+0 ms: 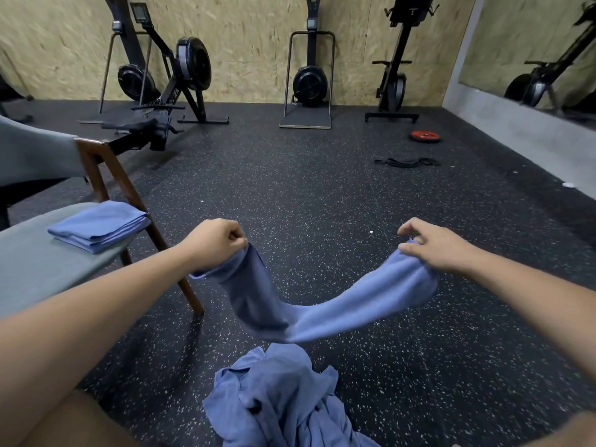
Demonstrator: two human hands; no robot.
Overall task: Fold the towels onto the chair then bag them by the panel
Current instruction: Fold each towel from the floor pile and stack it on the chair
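Note:
A blue towel hangs in a sagging arc between my two hands above the floor. My left hand grips one end in a closed fist. My right hand pinches the other end with fingers and thumb. On the grey seat of a wooden-legged chair at the left lies a stack of folded blue towels. A crumpled heap of blue towels lies on the floor in front of me, below the held towel.
The floor is black speckled rubber. Rowing and ski machines stand along the chipboard wall at the back. A red weight plate and black bands lie on the floor at the right. A mirror lines the right wall.

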